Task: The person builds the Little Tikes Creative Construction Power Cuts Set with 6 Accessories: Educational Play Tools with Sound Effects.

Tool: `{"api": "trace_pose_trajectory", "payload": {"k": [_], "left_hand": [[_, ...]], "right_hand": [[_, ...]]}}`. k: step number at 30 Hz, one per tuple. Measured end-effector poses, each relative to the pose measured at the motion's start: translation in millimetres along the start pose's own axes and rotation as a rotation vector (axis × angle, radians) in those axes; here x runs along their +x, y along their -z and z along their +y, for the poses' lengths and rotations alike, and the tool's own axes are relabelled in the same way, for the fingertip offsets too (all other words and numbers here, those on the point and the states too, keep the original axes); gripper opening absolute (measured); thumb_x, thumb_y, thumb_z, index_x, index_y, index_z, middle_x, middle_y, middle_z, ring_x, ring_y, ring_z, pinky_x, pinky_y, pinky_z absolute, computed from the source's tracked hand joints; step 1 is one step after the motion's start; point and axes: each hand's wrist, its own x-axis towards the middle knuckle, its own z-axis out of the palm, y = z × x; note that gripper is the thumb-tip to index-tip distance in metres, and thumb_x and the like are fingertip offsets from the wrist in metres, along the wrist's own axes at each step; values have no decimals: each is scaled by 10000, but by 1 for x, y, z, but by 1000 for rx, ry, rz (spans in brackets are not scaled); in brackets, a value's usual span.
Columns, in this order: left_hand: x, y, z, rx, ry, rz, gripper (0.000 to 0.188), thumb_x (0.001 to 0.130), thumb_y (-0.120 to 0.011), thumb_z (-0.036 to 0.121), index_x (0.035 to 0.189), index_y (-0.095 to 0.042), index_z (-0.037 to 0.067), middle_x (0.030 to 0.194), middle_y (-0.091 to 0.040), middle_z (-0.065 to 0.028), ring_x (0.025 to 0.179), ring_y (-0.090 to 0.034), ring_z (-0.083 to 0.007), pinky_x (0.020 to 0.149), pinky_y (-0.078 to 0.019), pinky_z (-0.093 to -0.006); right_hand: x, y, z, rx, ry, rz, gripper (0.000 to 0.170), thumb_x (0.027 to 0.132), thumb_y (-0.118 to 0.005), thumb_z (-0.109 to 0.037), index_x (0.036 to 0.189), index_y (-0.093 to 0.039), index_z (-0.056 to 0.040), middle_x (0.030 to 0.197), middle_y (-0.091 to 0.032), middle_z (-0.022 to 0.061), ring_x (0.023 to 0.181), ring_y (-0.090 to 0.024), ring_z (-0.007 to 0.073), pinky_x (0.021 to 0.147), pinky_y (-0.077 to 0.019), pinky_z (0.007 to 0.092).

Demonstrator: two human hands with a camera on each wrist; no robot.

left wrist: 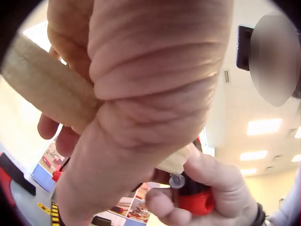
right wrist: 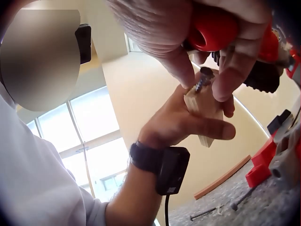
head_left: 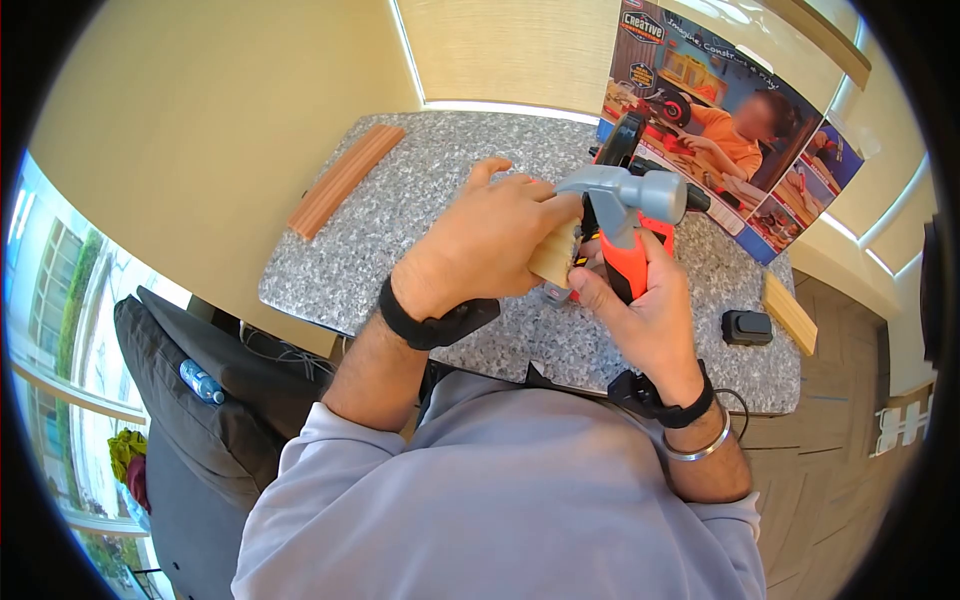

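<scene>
My left hand [head_left: 490, 245] grips a short wooden block [head_left: 557, 255], fingers and thumb around its sides. A dark screw [right wrist: 203, 80] stands out of one end of the block, tilted, its head clear of the wood. My right hand [head_left: 645, 310] holds a claw hammer by its red and black handle [head_left: 628, 268], the grey head [head_left: 645, 192] pointing up past the block. Thumb and a fingertip of that same hand are close on both sides of the screw in the right wrist view. Red and black toy tools behind are partly hidden by the hands.
A printed construction-set box [head_left: 720, 120] stands at the table's back right. A reddish wooden strip [head_left: 345, 180] lies at the left edge, a pale wood piece [head_left: 790, 313] and a small black box [head_left: 747, 327] at the right. Loose screws [right wrist: 242, 200] lie on the speckled tabletop [head_left: 330, 275].
</scene>
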Motion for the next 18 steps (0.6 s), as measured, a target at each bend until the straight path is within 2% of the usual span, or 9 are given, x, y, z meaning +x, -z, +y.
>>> {"api": "trace_pose_trajectory", "payload": {"k": [1, 5, 7, 8, 10, 11, 13, 14, 18], "left_hand": [[1, 2, 3, -44, 22, -25, 565, 742, -869, 128, 1264, -652, 131, 1120, -718, -63, 1182, -673, -321, 1162, -371, -608], [-6, 0, -16, -18, 32, 57, 579, 731, -861, 134, 1280, -676, 134, 1122, -722, -91, 1146, -659, -348, 1156, -374, -588], [-8, 5, -27, 18, 118, 135, 543, 726, -878, 158, 1230, -681, 126, 1100, -732, -99, 1129, -658, -357, 1129, -380, -580], [-9, 8, -32, 47, 109, 224, 513, 715, -896, 174, 1179, -684, 115, 1053, -741, -111, 1064, -675, -380, 1045, -452, -540], [-11, 19, -37, 66, 173, 245, 521, 710, -907, 170, 1177, -688, 103, 1052, -747, -122, 1039, -685, -393, 999, -488, -518], [-13, 23, -40, 86, 241, 267, 528, 705, -919, 167, 1175, -691, 90, 1051, -752, -133, 1014, -695, -405, 953, -524, -497], [-18, 28, -46, 93, 268, 302, 551, 699, -933, 167, 1185, -690, 77, 1054, -755, -150, 1013, -702, -415, 914, -544, -488], [-20, 30, -48, 100, 287, 333, 574, 693, -947, 167, 1195, -690, 64, 1058, -757, -166, 1012, -708, -425, 876, -565, -479], [-25, 37, -53, 84, 354, 334, 624, 685, -964, 169, 1228, -682, 49, 1082, -756, -190, 1041, -712, -430, 899, -571, -475]], "right_hand": [[0, -1, 1, 126, -26, 11, 346, 927, -840, -135, 1191, -655, -11, 939, -744, 89, 813, -713, 171, 757, -569, 331], [-3, -1, -2, 209, -52, 28, 326, 935, -818, -96, 1208, -658, -19, 916, -753, 58, 818, -698, 111, 745, -569, 309], [1, 2, -2, 24, -4, 13, 352, 912, -824, -104, 1208, -657, -11, 885, -755, 108, 790, -733, 192, 735, -574, 340], [1, 0, 2, 23, -4, 14, 352, 912, -824, -104, 1208, -657, -11, 885, -755, 108, 790, -733, 192, 735, -574, 340], [2, -6, 19, -174, 9, -43, 399, 878, -842, -136, 1206, -657, -4, 877, -742, 176, 794, -751, 310, 744, -578, 392], [3, -11, 24, -178, 11, -49, 399, 878, -842, -136, 1206, -657, -4, 877, -742, 176, 794, -751, 310, 744, -578, 392], [5, -22, 28, -155, -71, -105, 401, 852, -845, -157, 1166, -654, 5, 882, -726, 236, 827, -736, 424, 757, -576, 456], [7, -26, 26, -157, -70, -113, 401, 852, -845, -157, 1166, -654, 5, 882, -726, 236, 827, -736, 424, 757, -576, 456], [19, -45, 23, -354, 34, -167, 359, 847, -807, -109, 1112, -616, 39, 897, -717, 269, 870, -717, 475, 776, -563, 516]]}}
